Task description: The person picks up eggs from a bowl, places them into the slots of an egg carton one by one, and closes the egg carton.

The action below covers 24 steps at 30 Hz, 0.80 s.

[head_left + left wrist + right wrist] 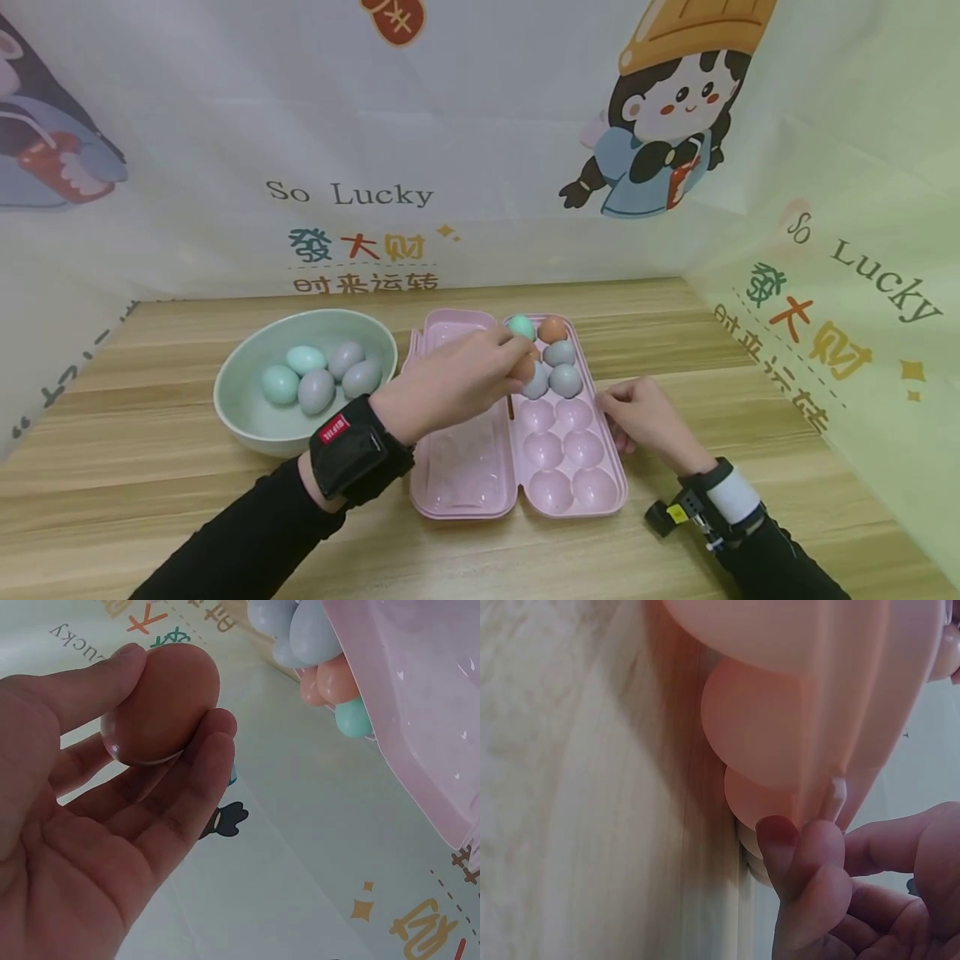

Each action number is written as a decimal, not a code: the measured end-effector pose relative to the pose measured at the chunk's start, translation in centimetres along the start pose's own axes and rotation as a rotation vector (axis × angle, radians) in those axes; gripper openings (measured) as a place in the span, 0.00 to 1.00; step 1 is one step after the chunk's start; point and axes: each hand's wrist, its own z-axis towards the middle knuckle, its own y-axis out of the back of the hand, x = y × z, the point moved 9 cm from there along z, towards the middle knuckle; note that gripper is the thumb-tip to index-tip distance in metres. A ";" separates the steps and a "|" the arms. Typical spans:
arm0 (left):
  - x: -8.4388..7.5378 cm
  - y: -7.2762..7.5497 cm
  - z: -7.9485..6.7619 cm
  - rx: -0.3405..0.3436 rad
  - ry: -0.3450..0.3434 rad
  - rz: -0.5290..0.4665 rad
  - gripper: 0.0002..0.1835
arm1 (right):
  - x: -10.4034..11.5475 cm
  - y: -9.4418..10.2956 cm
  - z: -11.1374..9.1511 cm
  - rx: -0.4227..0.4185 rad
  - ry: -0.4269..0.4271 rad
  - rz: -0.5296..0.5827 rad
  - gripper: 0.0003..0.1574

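My left hand [457, 379] holds a brown egg [169, 701] between thumb and fingertips, over the left column of the open pink egg carton [516, 458]. In the carton's far rows sit a mint-green egg [521, 327], a brown egg [553, 329] and several blue-grey eggs [566, 381]; the left hand partly covers this area. The nearer cups [551, 492] hold nothing. My right hand [648, 421] pinches the carton's right rim, beside a small tab [837, 796] that shows in the right wrist view.
A pale green bowl [247, 429] with mint-green eggs [280, 384] and grey-lilac eggs [317, 392] stands left of the carton, near the left wrist. The carton's lid [465, 475] lies folded flat to the left. A printed cloth [487, 150] hangs behind the wooden table [720, 358].
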 end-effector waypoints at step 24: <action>-0.4 -3.0 1.4 0.115 0.054 -0.042 0.08 | 0.1 0.1 0.0 0.007 -0.008 -0.001 0.15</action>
